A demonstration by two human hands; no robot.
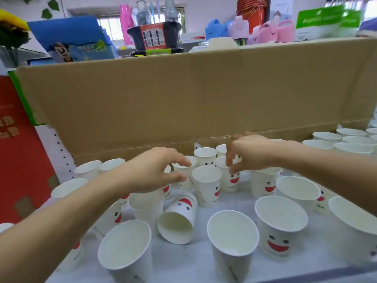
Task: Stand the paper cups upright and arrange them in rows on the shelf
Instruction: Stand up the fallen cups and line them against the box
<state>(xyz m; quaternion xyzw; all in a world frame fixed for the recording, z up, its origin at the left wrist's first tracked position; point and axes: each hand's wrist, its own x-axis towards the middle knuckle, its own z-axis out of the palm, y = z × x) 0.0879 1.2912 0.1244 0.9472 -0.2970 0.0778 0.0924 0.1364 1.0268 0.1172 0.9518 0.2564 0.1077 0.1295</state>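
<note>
Two hands — left hand point(155, 170), right hand point(250, 153) — over paper cups point(207, 186).

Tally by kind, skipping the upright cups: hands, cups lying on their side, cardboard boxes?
Hands: 2 (left hand, right hand)
Cups plainly on their side: 1 (tipped cup)
Cardboard boxes: 1 (cardboard box, behind the cups)
Total: 4

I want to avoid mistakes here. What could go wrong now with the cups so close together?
The left hand and right hand reach over tightly packed upright cups, so a forearm may knock the near ones over. The tipped cup lies on its side between them and could roll into its neighbours.
</note>
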